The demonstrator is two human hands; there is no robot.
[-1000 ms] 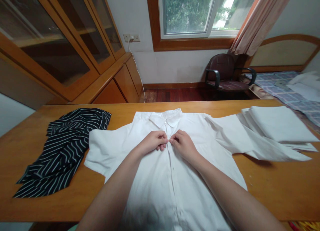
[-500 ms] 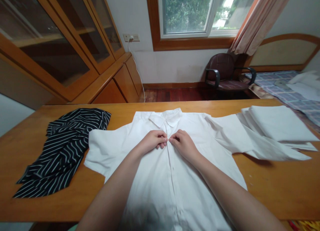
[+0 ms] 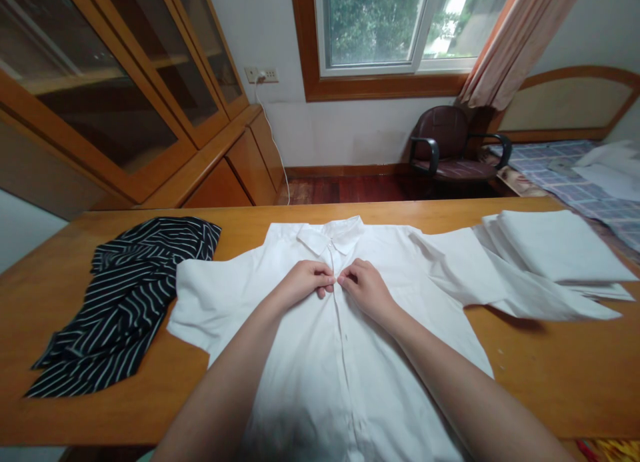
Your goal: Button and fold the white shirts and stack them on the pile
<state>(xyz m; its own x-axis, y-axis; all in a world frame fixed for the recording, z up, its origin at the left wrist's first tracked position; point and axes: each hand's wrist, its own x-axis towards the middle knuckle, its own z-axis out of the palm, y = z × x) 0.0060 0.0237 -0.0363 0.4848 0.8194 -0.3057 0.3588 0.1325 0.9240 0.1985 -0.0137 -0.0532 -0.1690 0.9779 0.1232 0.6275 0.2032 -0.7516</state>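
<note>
A white collared shirt [image 3: 300,355] lies face up on the wooden table [image 3: 165,415], collar towards the far edge. Its short sleeves reach out to both sides. My left hand [image 3: 311,280] pinches the front placket a little below the collar, fingers curled. Close beside it, my right hand [image 3: 364,283] pinches the other side of the placket with thumb and forefinger. The fingertips almost meet at the front opening; a button between them is too small to make out. Further down, the placket runs towards me between my forearms.
A black garment with white stripes [image 3: 125,302] lies crumpled at the left. Folded white cloth [image 3: 560,245] is stacked at the right, by the shirt's sleeve. Beyond the table stand a glass-door cabinet [image 3: 200,139], an office chair [image 3: 445,142] and a bed [image 3: 600,182].
Both hands stay at the same spot on the placket, with only slight finger movement at the left hand. The shirt and other cloths lie as before.
</note>
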